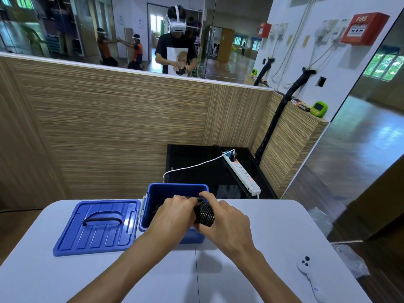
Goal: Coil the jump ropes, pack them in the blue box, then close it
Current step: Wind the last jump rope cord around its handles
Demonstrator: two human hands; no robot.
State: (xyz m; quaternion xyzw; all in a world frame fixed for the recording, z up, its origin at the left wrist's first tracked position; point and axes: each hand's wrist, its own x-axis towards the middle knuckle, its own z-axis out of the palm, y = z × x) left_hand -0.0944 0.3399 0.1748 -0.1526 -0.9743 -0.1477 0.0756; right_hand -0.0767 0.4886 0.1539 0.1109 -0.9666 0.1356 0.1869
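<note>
Hands meet above the blue box (153, 194), which stands open near the far edge of the white table (273, 232). Between them is a tightly wound coil of black jump rope (204, 213), held over the near right part of the box opening. The left hand (172, 212) curls around the left end of the coil, its knuckles turned upward; the right hand (227, 218) wraps the right end, thumb reaching over the top and fingers closed under it — so both hands grip the same bundle. Inside the box, left of the hands, something dark lies at the bottom, but I cannot tell what it is. The blue lid (98, 226) lies flat on the table just left of the box, touching its side, with the black handle (102, 219) facing up. Well to the right of the box, near the table's right front corner, rests a white controller (310, 274). Behind the box, on a lower black surface, a white power strip (242, 172) lies with a white cable (192, 166) running from it toward the box. Farther behind the box rises a striped wooden partition (120, 127), and above it a mirror (131, 29) reflects a person wearing a headset.
</note>
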